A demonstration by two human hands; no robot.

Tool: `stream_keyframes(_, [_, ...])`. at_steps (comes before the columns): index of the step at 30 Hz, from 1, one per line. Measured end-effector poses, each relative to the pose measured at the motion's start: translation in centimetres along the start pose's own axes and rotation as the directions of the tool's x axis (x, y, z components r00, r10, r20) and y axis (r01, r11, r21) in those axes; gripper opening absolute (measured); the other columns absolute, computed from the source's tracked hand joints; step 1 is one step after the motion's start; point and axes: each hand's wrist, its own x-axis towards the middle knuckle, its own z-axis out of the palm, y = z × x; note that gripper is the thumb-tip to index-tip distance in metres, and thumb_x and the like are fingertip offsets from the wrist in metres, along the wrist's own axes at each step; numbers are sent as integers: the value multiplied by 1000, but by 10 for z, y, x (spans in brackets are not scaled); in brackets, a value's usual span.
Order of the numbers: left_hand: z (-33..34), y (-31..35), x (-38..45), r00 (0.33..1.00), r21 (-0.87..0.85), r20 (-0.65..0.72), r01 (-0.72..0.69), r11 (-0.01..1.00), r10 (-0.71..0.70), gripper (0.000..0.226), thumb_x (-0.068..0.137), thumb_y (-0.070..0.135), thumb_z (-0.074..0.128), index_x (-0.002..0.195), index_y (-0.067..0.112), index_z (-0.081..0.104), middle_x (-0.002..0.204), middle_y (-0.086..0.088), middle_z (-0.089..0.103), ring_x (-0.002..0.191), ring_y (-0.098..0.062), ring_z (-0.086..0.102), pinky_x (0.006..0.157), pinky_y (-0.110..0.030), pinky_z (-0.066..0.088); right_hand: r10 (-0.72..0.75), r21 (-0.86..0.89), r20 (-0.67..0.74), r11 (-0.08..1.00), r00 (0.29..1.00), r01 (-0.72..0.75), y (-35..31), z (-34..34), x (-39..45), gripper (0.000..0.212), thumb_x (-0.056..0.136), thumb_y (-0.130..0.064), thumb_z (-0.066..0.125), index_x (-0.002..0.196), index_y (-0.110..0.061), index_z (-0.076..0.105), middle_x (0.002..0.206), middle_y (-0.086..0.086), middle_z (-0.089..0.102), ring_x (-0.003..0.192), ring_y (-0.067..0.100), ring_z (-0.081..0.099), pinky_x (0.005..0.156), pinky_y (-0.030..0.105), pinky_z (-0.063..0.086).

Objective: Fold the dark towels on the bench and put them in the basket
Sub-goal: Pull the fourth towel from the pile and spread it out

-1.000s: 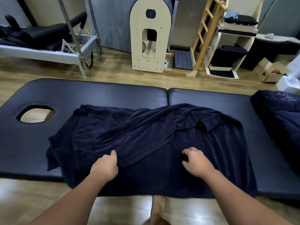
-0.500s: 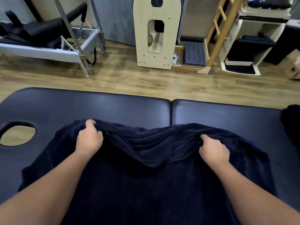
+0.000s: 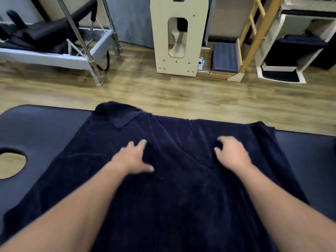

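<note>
A dark navy towel (image 3: 181, 197) lies spread over the padded bench (image 3: 45, 128). Its far edge reaches the bench's far side, and one corner is bunched and folded over at the far left (image 3: 116, 113). My left hand (image 3: 133, 159) rests on the towel with fingers spread. A little to the right, my right hand (image 3: 231, 153) sits on the cloth with fingers loosely curled and nothing in them. No basket is in view.
The bench has a face hole (image 3: 11, 165) at its left end. Across the wood floor (image 3: 163, 91) stand a metal exercise frame (image 3: 54, 57), a pale wooden arch unit (image 3: 178, 37), a wooden ladder (image 3: 254, 33) and a white shelf (image 3: 291, 42).
Both hands carried the towel's near edge over to the far side of the bench and let it go. They now lie on the spread cloth. The view has tipped forward.
</note>
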Motion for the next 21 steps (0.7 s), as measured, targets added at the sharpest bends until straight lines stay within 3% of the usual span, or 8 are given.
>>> stream_keyframes(2, [30, 15, -2, 988, 7, 149, 39, 999, -40, 134, 56, 74, 81, 146, 64, -18, 165, -12, -24, 151, -52, -6, 114, -66, 29, 0, -93, 67, 996, 998, 7, 9, 20, -17, 47, 96, -45, 54, 141, -35, 46, 156, -1, 33, 146, 29, 27, 105, 67, 36])
stream_keyframes(4, [47, 23, -2, 986, 22, 155, 67, 997, -70, 140, 58, 71, 84, 137, 67, -32, 156, -8, -45, 147, -53, -23, 107, -76, 29, 58, -132, 92, 990, 994, -46, 22, 30, -23, 56, 99, -58, 43, 150, -48, 24, 166, -6, 6, 153, 30, -1, 106, 77, 20])
stream_keyframes(8, [47, 24, 1, 987, 28, 138, 80, 996, -83, 145, 57, 70, 86, 133, 66, -37, 151, -9, -51, 145, -54, -27, 102, -80, 31, 250, -78, 77, 967, 965, -244, 43, 28, -19, 66, 95, -72, 31, 152, -54, 3, 168, -3, -10, 152, 33, -14, 107, 80, 9])
stream_keyframes(12, [41, 32, 4, 975, 77, 185, 108, 991, -120, 150, 58, 67, 88, 133, 61, -42, 150, -15, -51, 145, -57, -23, 104, -80, 29, 283, -45, -46, 958, 958, -285, 63, 26, -11, 60, 100, -59, 34, 156, -45, 15, 168, 2, 2, 154, 29, -3, 112, 73, 14])
stream_keyframes(14, [35, 45, 6, 979, 192, 152, 107, 975, -137, 153, 59, 68, 87, 143, 48, -39, 155, -23, -40, 147, -57, -14, 108, -76, 26, 306, -41, -63, 950, 950, -309, 70, 24, -10, 61, 100, -58, 36, 156, -42, 18, 168, 4, 4, 154, 28, -1, 113, 69, 16])
stream_keyframes(16, [32, 63, 8, 995, 262, 98, -8, 965, -18, 150, 62, 67, 85, 154, 34, -28, 160, -21, -33, 150, -50, -13, 110, -75, 23, 318, -47, -58, 946, 946, -321, 72, 21, -7, 63, 99, -61, 39, 155, -41, 20, 167, 6, 4, 153, 29, 1, 113, 67, 17])
stream_keyframes(19, [41, 101, 12, 972, 151, 155, -199, 968, 175, 140, 61, 65, 86, 146, 59, -25, 157, -7, -44, 147, -50, -26, 107, -80, 20, 368, -26, -81, 928, 926, -371, 75, 10, 6, 65, 95, -63, 47, 152, -40, 28, 166, 9, 2, 150, 34, 3, 111, 66, 19])
stream_keyframes(21, [46, 121, 16, 969, 191, 202, -180, 965, 141, 143, 58, 66, 87, 138, 66, -31, 147, -12, -55, 141, -59, -29, 104, -83, 21, 427, 17, -85, 904, 900, -427, 81, 0, 18, 63, 94, -62, 51, 151, -42, 31, 166, 12, -3, 150, 37, -1, 111, 68, 17])
